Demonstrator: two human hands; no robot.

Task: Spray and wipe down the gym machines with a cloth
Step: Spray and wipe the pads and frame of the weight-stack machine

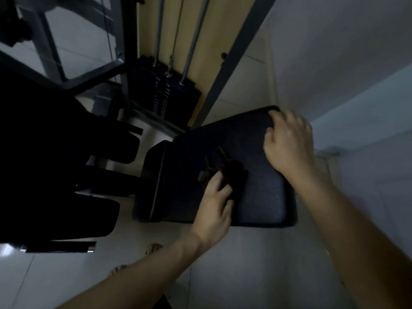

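A black padded seat [263,192] of a gym machine fills the middle of the view. My left hand [215,205] holds a dark cloth [231,175] with reddish marks and presses it onto the pad near its left side. My right hand [289,141] rests on the pad's far right corner, fingers curled over the edge. No spray bottle is in view.
The weight stack [165,94] with its guide rods stands behind the seat, framed by grey steel posts [231,59]. Dark pads of the machine [66,152] lie to the left. A white wall [345,52] runs on the right. My bare toes [153,248] stand on pale floor tiles.
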